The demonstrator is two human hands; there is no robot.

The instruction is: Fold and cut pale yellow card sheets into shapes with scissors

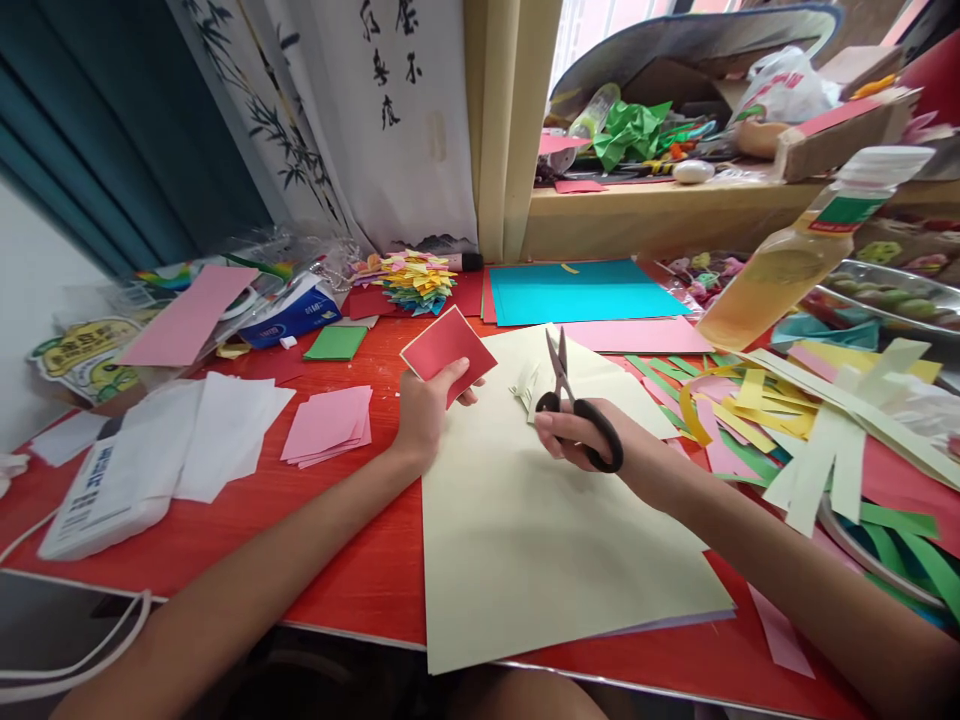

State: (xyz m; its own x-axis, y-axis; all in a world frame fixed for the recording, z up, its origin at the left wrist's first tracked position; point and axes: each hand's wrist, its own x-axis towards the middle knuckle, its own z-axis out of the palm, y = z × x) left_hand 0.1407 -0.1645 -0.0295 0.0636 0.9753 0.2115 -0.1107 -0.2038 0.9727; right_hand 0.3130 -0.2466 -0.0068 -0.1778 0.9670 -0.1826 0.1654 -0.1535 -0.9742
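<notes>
A: What is around, starting from the left?

B: At the left of the red table (367, 570) lies a white packet (112, 500). Next is a small pile of pink squares (330, 420), with a green paper (336, 343) behind it.

A: And the hands?

B: The left hand (421, 412) pinches a red square (450, 345) between thumb and fingers, raised above the left edge of a big pale sheet (555, 545). To the right, the right hand (574, 430) is closed around the handles of the scissors (562, 378); their blades point away from the person, slightly apart.

A: Does something stand in the way?

B: Small cut pieces (527, 392) lie just left of the scissors. On the right, many paper strips (739, 410) are heaped near the right forearm, and a bottle (780, 270) is behind them.

A: How are the edges and the room?

B: On the left, red surface shows between the pink squares and the sheet. The sheet's near left corner passes over the table's front edge. Its near half gives the widest flat area; farther right, the strips make the space narrow.
</notes>
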